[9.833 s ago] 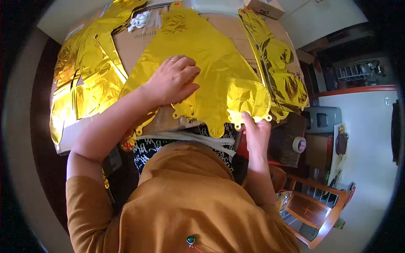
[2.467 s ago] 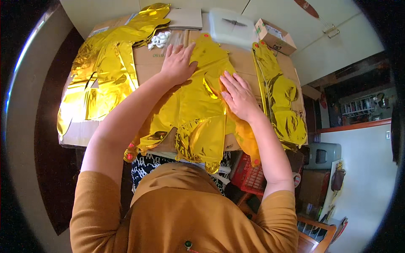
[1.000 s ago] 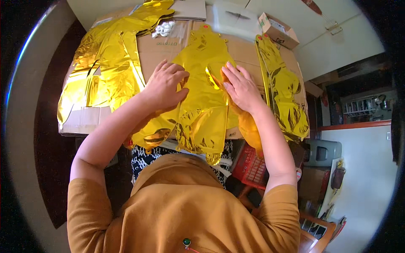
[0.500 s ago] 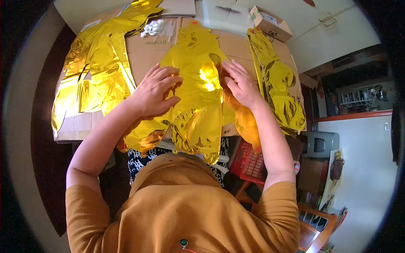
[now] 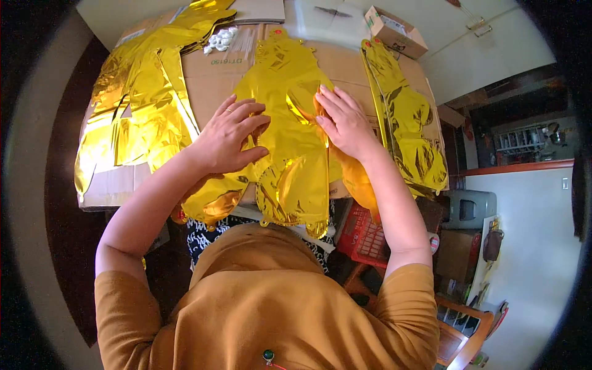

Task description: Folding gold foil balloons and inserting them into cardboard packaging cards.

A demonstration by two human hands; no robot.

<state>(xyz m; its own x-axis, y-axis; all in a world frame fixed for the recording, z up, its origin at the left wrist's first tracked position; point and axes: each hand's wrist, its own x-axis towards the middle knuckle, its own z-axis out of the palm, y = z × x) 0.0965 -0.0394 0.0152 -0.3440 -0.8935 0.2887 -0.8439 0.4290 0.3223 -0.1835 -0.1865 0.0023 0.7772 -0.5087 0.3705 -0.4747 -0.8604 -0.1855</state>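
Lying flat under both hands' fingers (image 5: pixel 246 117): gold foil balloon (image 5: pixel 290 148).

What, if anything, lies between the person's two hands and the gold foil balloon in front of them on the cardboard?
Nothing visible. The left hand and right hand both lie flat, directly on the gold foil balloon, which is spread over the cardboard sheet.

Small cardboard box (image 5: pixel 394 31); red basket (image 5: pixel 365 237)

Glossy crinkled gold foil balloon (image 5: pixel 290 135), matt cardboard (image 5: pixel 216 80)
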